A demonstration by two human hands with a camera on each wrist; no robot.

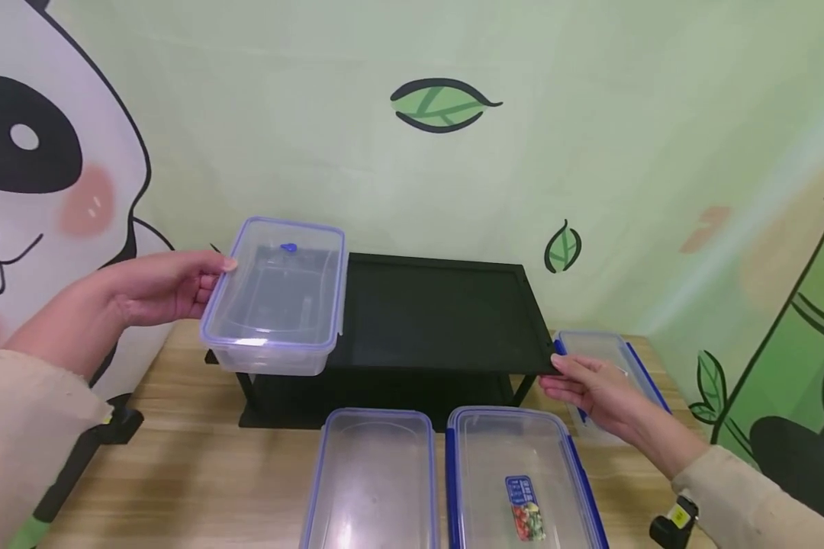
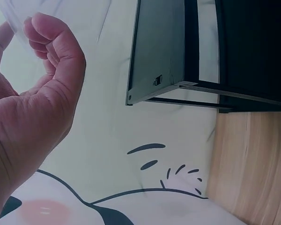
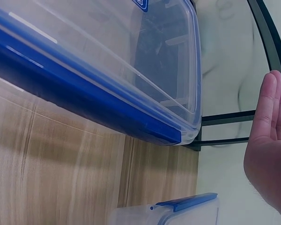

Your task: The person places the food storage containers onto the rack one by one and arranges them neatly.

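My left hand [image 1: 168,288] grips the left rim of a clear plastic food container [image 1: 278,290] with a pale blue seal line, thumb on the lid edge and fingers curled at its side. The container hangs over the left end of a black two-tier shelf [image 1: 439,313]; in the left wrist view a gap shows between the container [image 2: 91,11] and the shelf [image 2: 161,47]. With thumb above and fingers below, my right hand [image 1: 600,393] pinches the shelf's front right corner. Its fingers [image 3: 267,103] lie along the shelf edge in the right wrist view.
Two lidded containers stand in front of the shelf: one with a pale rim [image 1: 374,480] and one with dark blue clips and a label [image 1: 484,480]. Another blue-clipped container [image 1: 600,347] sits right of the shelf, partly behind my right hand. Under them is a wooden table [image 1: 199,473].
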